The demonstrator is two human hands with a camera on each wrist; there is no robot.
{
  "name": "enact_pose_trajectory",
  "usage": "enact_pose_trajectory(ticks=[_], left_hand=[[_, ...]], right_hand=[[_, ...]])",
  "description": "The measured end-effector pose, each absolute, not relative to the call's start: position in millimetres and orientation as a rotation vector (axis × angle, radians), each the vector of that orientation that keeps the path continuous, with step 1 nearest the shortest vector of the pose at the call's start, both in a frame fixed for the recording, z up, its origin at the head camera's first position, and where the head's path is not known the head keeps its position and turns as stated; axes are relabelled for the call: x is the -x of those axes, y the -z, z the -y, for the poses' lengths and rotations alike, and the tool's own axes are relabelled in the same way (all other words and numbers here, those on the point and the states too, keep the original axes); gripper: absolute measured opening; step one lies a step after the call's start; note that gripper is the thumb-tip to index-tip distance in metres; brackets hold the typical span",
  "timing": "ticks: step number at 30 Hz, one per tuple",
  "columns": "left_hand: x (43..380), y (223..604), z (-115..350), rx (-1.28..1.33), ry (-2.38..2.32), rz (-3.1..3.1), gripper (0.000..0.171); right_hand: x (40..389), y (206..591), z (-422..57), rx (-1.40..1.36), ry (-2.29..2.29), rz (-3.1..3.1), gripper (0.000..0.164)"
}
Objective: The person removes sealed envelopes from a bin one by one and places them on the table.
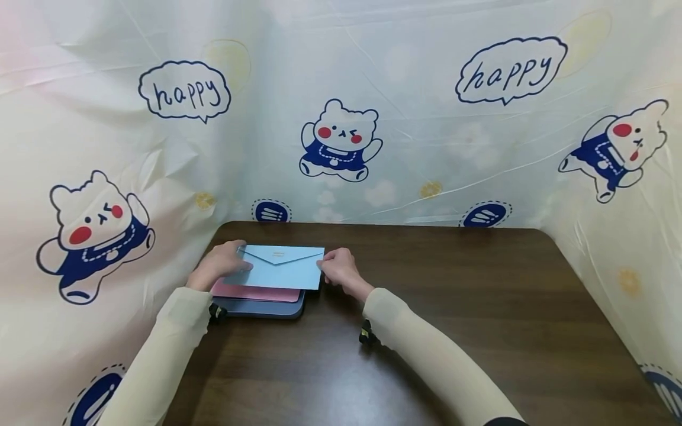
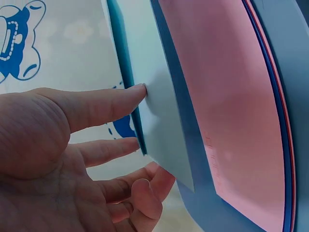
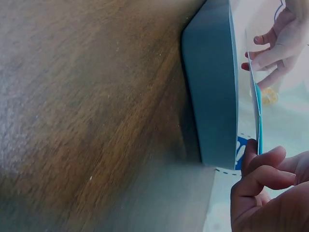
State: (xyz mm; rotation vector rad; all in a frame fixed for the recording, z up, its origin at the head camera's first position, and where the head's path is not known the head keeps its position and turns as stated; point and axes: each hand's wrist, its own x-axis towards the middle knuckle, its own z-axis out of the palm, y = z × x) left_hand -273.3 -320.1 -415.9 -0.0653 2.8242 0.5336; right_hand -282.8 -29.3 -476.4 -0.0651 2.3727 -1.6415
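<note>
A light blue envelope [image 1: 282, 275] with a pointed flap is held level above a small stack, flap side up. My left hand [image 1: 222, 263] holds its left end, thumb on the face and other fingers at the edge and beneath. At the opposite end, my right hand [image 1: 343, 269] pinches the right edge between thumb and fingers. Below lies a pink envelope [image 2: 231, 116], with thin dark blue and pink edges showing under it. These rest on a blue-grey box [image 3: 212, 92] with rounded corners. The light blue envelope hides much of the stack in the head view.
The brown wooden table [image 1: 453, 331] extends to the right and toward me. A pale curtain [image 1: 415, 136] printed with bears and "happy" bubbles hangs round the back and sides. The box stands near the table's left edge.
</note>
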Motion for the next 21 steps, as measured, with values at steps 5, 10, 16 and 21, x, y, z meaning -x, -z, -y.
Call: enact_pose_trajectory(ticks=[5, 10, 16, 21], left_hand=[[273, 416, 314, 0.028, -0.560, -2.833, 0.076], [270, 416, 310, -0.062, -0.612, -2.831, 0.077], [265, 415, 303, -0.126, -0.658, -2.827, 0.077], [265, 415, 300, -0.153, -0.689, -2.825, 0.078]], right_hand=[[283, 478, 20, 0.078, 1.687, -2.342, 0.025], [284, 478, 9, 0.086, 1.737, -2.303, 0.021], [283, 479, -2, 0.091, 1.778, -2.287, 0.023], [286, 479, -9, 0.073, 1.770, -2.314, 0.020]])
